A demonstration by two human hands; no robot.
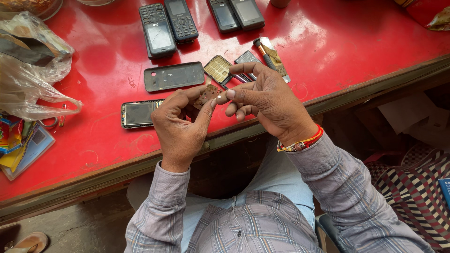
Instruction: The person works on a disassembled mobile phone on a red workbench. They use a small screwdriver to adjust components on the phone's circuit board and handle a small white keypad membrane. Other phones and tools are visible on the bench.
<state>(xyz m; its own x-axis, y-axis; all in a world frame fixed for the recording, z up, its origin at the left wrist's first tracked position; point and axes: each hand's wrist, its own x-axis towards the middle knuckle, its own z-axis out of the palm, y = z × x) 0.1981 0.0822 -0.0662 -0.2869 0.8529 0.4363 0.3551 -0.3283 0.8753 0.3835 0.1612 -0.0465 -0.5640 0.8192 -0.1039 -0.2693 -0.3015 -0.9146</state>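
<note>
Both hands over table edge: left hand pinches brown circuit board at its lower end, long axis tilting up-right toward right hand, whose thumb and forefinger close on its upper edge.

Landmark: dark phone back cover on the red table.

- Above it: two dark keypad phones, small grey rectangular screens, off.
- Up and right: two more dark phones, screens dark.
- Below-left: bare rectangular display panel, grey, dark frame.
- Far left: crumpled clear plastic bag.
- Below the bag: colourful flat packets, blue, yellow, red.
</note>
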